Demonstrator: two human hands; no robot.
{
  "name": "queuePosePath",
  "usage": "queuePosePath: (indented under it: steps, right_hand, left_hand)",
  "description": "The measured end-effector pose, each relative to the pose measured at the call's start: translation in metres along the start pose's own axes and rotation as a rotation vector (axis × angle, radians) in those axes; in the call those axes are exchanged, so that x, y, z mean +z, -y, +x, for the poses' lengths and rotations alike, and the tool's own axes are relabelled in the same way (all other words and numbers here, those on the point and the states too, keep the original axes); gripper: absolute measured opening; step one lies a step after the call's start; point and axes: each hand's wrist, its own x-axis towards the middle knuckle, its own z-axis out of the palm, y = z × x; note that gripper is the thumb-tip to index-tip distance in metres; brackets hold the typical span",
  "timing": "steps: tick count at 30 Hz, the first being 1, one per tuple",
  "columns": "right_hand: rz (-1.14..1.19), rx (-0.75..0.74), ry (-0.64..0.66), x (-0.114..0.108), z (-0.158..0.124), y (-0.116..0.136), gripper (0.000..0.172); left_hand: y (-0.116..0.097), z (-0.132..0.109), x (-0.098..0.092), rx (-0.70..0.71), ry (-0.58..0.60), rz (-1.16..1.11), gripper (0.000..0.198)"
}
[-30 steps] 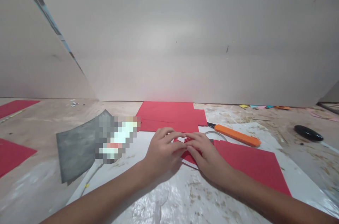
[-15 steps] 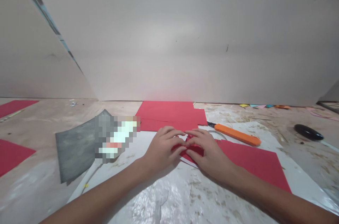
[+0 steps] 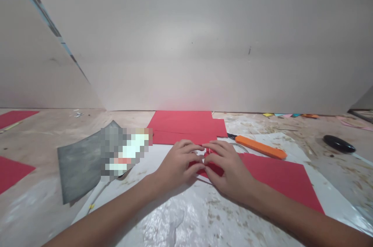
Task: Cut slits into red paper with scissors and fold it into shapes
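My left hand (image 3: 178, 163) and my right hand (image 3: 226, 165) meet fingertip to fingertip at the table's middle, both pinching a small folded piece of red paper (image 3: 214, 168) that shows between the fingers. The piece lies at the left corner of a larger red sheet (image 3: 276, 179) stretching under my right forearm. A stack of red paper (image 3: 186, 126) lies just beyond my hands.
An orange utility knife (image 3: 258, 147) lies right of the stack. A grey sheet (image 3: 80, 165) and a blurred-out object (image 3: 125, 153) are to the left. More red sheets (image 3: 11, 169) sit at the far left, a black oval object (image 3: 339, 144) far right. White boards (image 3: 204, 41) wall the back.
My hands stay together on the small red piece, with the fingers shifting slightly over it. The view has drifted a little to the right.
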Motion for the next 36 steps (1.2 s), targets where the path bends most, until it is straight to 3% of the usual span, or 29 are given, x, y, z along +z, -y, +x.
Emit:
queuePosePath:
  steps: [16,19,24,32,36]
  right_hand:
    - [-0.078,0.008,0.061,-0.003,0.002,-0.001,0.016]
    - [-0.155,0.093,0.132,-0.010,0.006,-0.007,0.034]
    - [-0.278,0.167,0.340,-0.021,0.011,-0.022,0.057]
    - [-0.250,0.109,0.407,-0.024,0.014,-0.021,0.034]
    - [-0.222,0.090,0.409,-0.019,0.014,-0.017,0.025]
  left_hand:
    - [-0.001,-0.002,0.003,0.011,-0.002,-0.004,0.015]
    - [-0.001,-0.002,0.000,-0.024,0.006,-0.029,0.013]
    - [0.001,-0.002,-0.002,-0.049,0.060,-0.039,0.032]
    - [-0.002,-0.004,0.008,-0.083,0.048,-0.010,0.012]
    - [-0.006,-0.003,0.003,-0.103,0.125,0.018,0.005]
